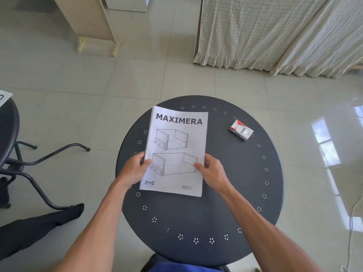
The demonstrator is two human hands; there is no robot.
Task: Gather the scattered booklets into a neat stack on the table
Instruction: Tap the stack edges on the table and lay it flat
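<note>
Gripping booklet stack (176, 152) (side edges): left hand (135, 169), right hand (213, 170).

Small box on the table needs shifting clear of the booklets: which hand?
Right. The small red-and-white box lies on the right part of the round table, beyond the right hand. The left hand would have to cross over the MAXIMERA booklet both hands grip.

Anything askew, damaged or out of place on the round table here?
Little stands out. The MAXIMERA booklet, held by left hand and right hand, sits slightly turned, its far edge curling. A red-and-white pack lies apart near the far right of the table.
</note>
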